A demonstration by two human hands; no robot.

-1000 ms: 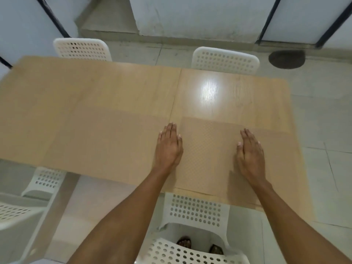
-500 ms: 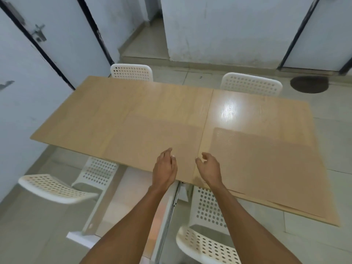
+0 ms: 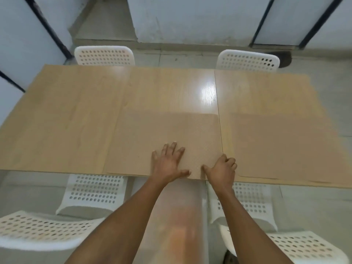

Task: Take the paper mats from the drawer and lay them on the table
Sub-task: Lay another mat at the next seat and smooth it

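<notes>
Two brown paper mats lie flat on the light wooden table (image 3: 66, 115). One paper mat (image 3: 167, 134) sits in the middle at the near edge, its right side along the table's seam. The other mat (image 3: 282, 147) lies to the right of the seam. My left hand (image 3: 168, 162) rests flat on the middle mat with its fingers spread. At that mat's near right corner is my right hand (image 3: 222, 170). Its thumb stretches along the near edge and its bent fingers press at the mat's right edge. No drawer is in view.
White perforated chairs stand around the table: two at the far side (image 3: 103, 55) (image 3: 247, 60), two tucked under the near edge (image 3: 95, 189) (image 3: 251, 202), and two more at the bottom corners (image 3: 38, 231) (image 3: 304, 248). Walls close in at the left.
Both hands left the right mat and moved to the middle mat. My left hand now lies flat on it and my right hand is at its near right corner. The view shifted left.
</notes>
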